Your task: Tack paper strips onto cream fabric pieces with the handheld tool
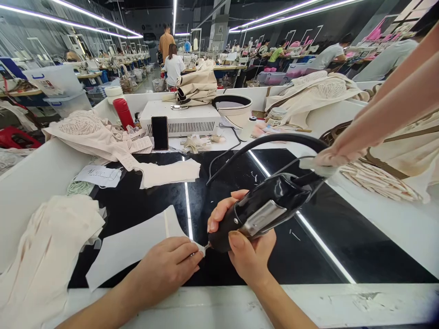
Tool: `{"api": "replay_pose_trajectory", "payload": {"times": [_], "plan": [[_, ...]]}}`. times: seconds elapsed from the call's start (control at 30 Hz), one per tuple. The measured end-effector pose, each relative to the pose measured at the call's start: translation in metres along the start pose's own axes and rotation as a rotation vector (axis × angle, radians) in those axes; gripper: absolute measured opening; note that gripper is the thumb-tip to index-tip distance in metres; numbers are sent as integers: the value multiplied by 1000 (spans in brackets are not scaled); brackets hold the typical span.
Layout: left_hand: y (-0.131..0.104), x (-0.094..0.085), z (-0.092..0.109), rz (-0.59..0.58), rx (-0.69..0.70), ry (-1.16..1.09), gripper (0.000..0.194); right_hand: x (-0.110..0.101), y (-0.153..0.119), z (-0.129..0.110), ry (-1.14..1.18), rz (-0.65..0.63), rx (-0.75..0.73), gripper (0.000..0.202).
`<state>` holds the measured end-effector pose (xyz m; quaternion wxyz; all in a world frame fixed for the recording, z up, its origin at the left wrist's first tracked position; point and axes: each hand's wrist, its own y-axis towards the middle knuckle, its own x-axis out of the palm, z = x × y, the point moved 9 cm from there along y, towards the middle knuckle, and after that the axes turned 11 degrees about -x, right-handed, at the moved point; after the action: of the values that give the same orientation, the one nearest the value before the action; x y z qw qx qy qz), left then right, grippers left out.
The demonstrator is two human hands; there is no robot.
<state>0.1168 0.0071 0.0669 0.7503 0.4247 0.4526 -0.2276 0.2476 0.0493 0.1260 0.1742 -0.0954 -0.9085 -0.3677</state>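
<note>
My right hand (252,256) is wrapped round a black corded handheld power tool (260,210) with a silver metal plate on its side. The tool is tilted, and its thin metal tip points down at the corner of a white fabric piece (133,242). Closed over that same corner, right beside the tip, my left hand (174,260) grips the fabric. The piece lies flat on a glossy black board (219,269), with a narrow strip near its far edge. From the upper right, another person's hand (336,157) reaches to the rear end of the tool and its cable.
Left lie a stack of cream fabric (51,242), a paper label (98,175) and another cut piece (171,173). At the back stand a phone (159,132), a red bottle (123,114), a white box (181,116) and a round bin (235,109). Folded fabric (380,180) lies right.
</note>
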Motion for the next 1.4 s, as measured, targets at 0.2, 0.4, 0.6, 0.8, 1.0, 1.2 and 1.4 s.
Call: {"api": "replay_pose_trajectory", "payload": {"times": [0.2, 0.4, 0.6, 0.8, 1.0, 1.2, 1.4], "plan": [[-1, 0, -9, -12, -42, 13, 22, 2, 0, 0, 8, -4, 1, 44], [-3, 3, -11, -25, -51, 42, 23, 1, -1, 1, 33, 12, 7, 44], [-5, 6, -14, -60, -80, 36, 22, 1, -1, 1, 61, 8, 8, 43], [-3, 6, -12, -80, -78, 41, 21, 3, 0, -1, 42, -4, 13, 42], [-3, 6, -13, -82, -79, 26, 21, 2, 0, -1, 14, 6, 12, 43], [-2, 6, -14, -85, -94, 5, 21, 1, 0, -2, 23, 5, 3, 43], [-2, 5, -12, -79, -91, -10, 20, 1, -1, 0, 33, -3, 9, 36]]}}
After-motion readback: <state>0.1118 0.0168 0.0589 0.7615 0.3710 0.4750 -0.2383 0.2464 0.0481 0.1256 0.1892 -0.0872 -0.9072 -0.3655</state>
